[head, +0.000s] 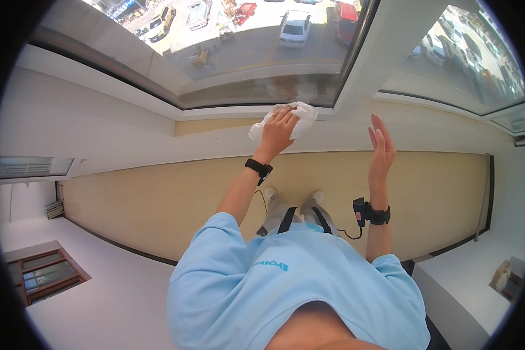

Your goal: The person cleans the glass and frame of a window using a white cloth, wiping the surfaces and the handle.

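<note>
My left hand (280, 127) presses a crumpled white cloth (305, 117) against the lower white frame (227, 112) of a large window. The cloth bunches out on both sides of the fingers and overlaps the bottom edge of the window glass (245, 89). A hazy smear shows on the pane just above it. To the right, my right hand (381, 142) is raised with nothing in it, fingers extended and thumb apart, in front of the white wall below the windows. Whether it touches the wall cannot be told. Both wrists wear black straps.
A second window (459, 65) stands at the upper right. Below the windows runs a white ledge (210, 142), with a tan floor (157, 192) beneath. A cable (352, 236) hangs from the right wrist device. Grey stacked items (54, 209) lie by the far left wall.
</note>
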Motion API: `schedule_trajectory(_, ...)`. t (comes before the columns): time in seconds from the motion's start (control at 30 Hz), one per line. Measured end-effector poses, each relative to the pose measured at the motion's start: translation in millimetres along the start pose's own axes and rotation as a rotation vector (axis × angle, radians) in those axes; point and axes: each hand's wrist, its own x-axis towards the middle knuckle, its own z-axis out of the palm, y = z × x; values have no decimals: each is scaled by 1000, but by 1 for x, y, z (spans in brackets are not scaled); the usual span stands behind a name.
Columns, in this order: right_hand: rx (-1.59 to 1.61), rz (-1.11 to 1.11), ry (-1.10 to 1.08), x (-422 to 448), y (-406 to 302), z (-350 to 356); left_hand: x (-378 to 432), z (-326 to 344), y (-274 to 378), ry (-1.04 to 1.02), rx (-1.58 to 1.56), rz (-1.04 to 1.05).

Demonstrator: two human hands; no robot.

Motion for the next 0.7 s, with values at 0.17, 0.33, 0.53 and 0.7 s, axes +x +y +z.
schedule_trajectory(0.17,280,240,-127,-12,16,6,-61,-49,-8,92,54,-476)
schedule_trajectory(0.33,532,433,-244,-27,21,19,-168,-83,-33,541,-592,-1251)
schedule_trajectory(0.53,852,681,-276,3,34,10,-189,-111,40,980,-1617,-1261)
schedule_trajectory(0.7,964,754,-451,35,54,11,-180,-90,84,1180,-1515,-1180)
